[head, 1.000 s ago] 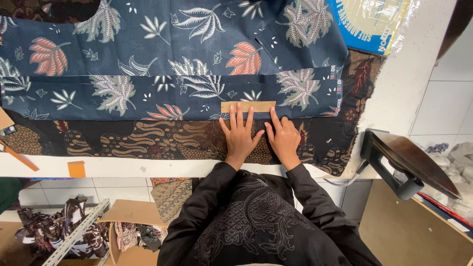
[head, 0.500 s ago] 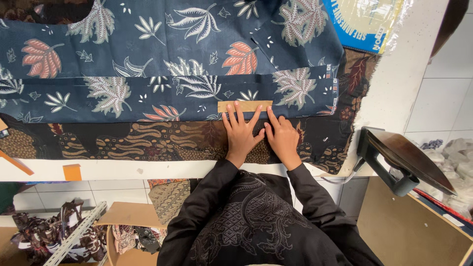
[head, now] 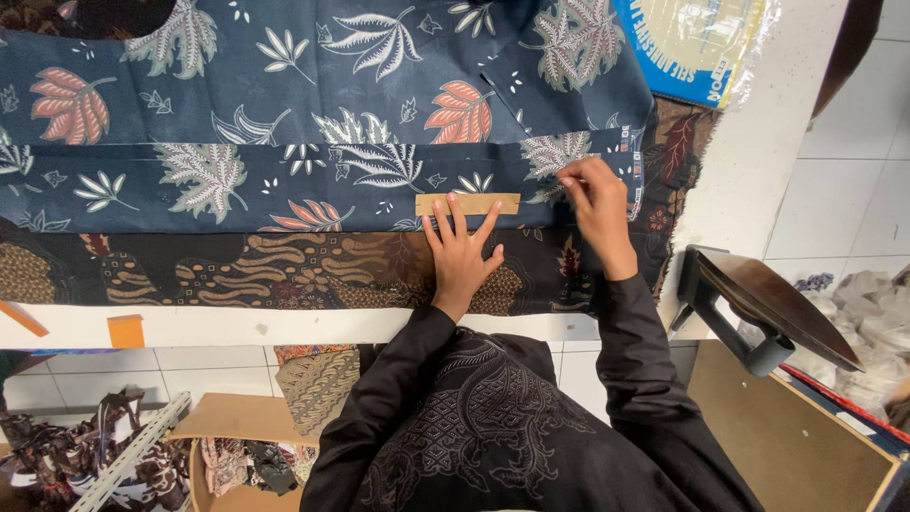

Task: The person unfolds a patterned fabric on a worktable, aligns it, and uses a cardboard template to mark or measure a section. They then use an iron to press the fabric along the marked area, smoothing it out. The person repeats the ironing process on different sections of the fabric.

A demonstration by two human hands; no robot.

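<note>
A dark blue fabric (head: 284, 142) printed with white and orange leaves lies spread over a brown patterned cloth (head: 237, 270) on a white table. A small tan cardboard strip (head: 467, 203) rests on the blue fabric's lower folded edge. My left hand (head: 462, 256) lies flat with fingers spread, its fingertips on the strip. My right hand (head: 597, 204) is further right, pinching the blue fabric's edge between thumb and fingers.
An iron (head: 758, 308) stands at the table's right edge. A plastic-wrapped blue and yellow package (head: 692, 47) lies at the top right. An orange block (head: 125, 331) sits on the table's front rim. Boxes of fabric scraps (head: 114, 455) are below.
My right hand has left its place beside the left hand and moved right and up to the fabric's edge. The left hand stays on the cardboard strip.
</note>
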